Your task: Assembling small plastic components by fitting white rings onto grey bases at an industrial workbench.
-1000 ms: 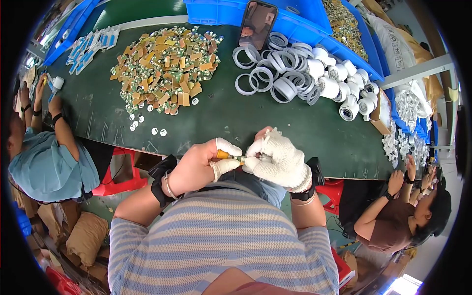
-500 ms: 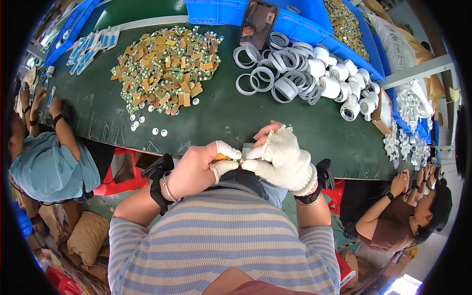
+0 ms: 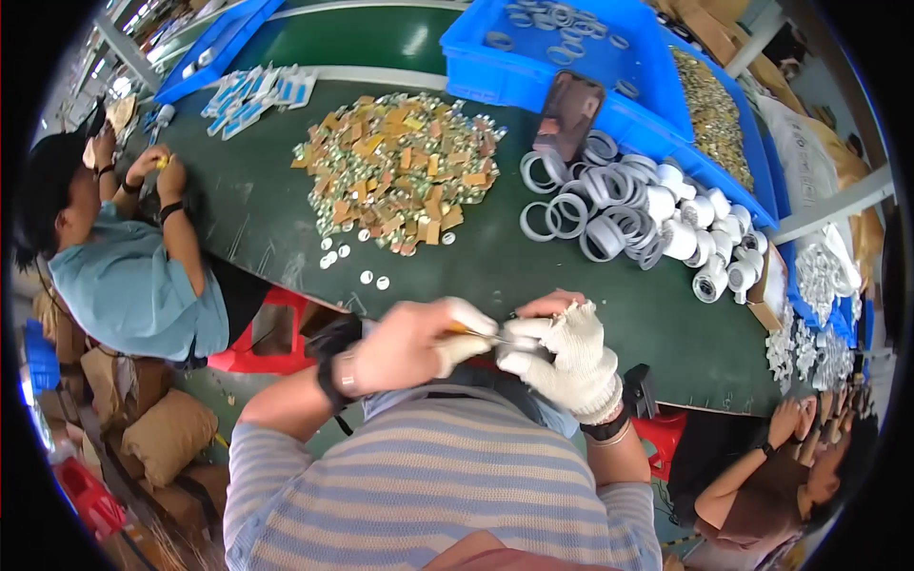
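Both hands meet in front of my body at the near edge of the green table. My left hand (image 3: 405,344), with white coverings on thumb and forefinger, is closed in a pinch on a slim thing with a yellow part (image 3: 460,328); a thin metallic end points toward the other hand. Blur hides its exact kind. My right hand (image 3: 571,357) wears a white knitted glove with bare fingertips. Its thumb and fingers close around a small greyish piece, mostly hidden by the glove and smeared by motion. The two held things touch or nearly touch.
Beyond my hands lies a heap of small circuit boards (image 3: 395,167), with white discs (image 3: 367,277) beside it. Grey rings (image 3: 605,233) and white camera-like housings (image 3: 678,238) pile up at right, below a phone (image 3: 568,114) and blue bin (image 3: 495,81). Co-workers sit on both sides.
My view has swung, so the table and its piles appear farther right and lower. Both hands stay together; the left one has tilted, and a thin metallic end now shows between them.
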The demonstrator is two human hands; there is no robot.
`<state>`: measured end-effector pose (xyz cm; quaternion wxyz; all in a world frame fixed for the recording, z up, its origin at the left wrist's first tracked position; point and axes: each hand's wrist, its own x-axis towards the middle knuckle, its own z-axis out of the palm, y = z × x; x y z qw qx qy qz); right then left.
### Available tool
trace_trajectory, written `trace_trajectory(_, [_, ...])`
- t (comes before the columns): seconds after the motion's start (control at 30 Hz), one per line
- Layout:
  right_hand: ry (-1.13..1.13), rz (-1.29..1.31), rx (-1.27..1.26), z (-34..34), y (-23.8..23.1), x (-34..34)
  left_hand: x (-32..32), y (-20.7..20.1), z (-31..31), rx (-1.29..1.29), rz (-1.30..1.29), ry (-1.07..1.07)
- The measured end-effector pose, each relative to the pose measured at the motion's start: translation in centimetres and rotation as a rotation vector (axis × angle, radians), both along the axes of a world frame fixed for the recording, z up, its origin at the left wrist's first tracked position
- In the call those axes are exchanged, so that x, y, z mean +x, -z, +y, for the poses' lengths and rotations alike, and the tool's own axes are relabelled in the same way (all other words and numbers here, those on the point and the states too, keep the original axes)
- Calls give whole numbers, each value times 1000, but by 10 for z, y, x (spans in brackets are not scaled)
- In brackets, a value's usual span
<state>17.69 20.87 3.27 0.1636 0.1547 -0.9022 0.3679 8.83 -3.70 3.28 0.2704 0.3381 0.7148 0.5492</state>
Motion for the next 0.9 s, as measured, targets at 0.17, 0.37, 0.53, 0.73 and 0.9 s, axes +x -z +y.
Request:
trace_trajectory(0.17, [41, -97, -287, 22, 7, 12, -29, -60, -93, -87, 180, -719])
trace_trajectory(0.37, [578, 28, -196, 86, 13, 7, -120, -1, -192, -267, 492, -831])
trace_trajectory(0.53, [1155, 69, 375, 232, 24, 29, -65, -8, -92, -206, 255, -627])
trace_trajectory(0.73, [1080, -14, -21, 187, 28, 54, -13, 9, -15, -43, 172, -193])
trace_trajectory(0.9, [286, 18, 219, 43, -10, 38, 2, -7, 31, -80, 720, 83])
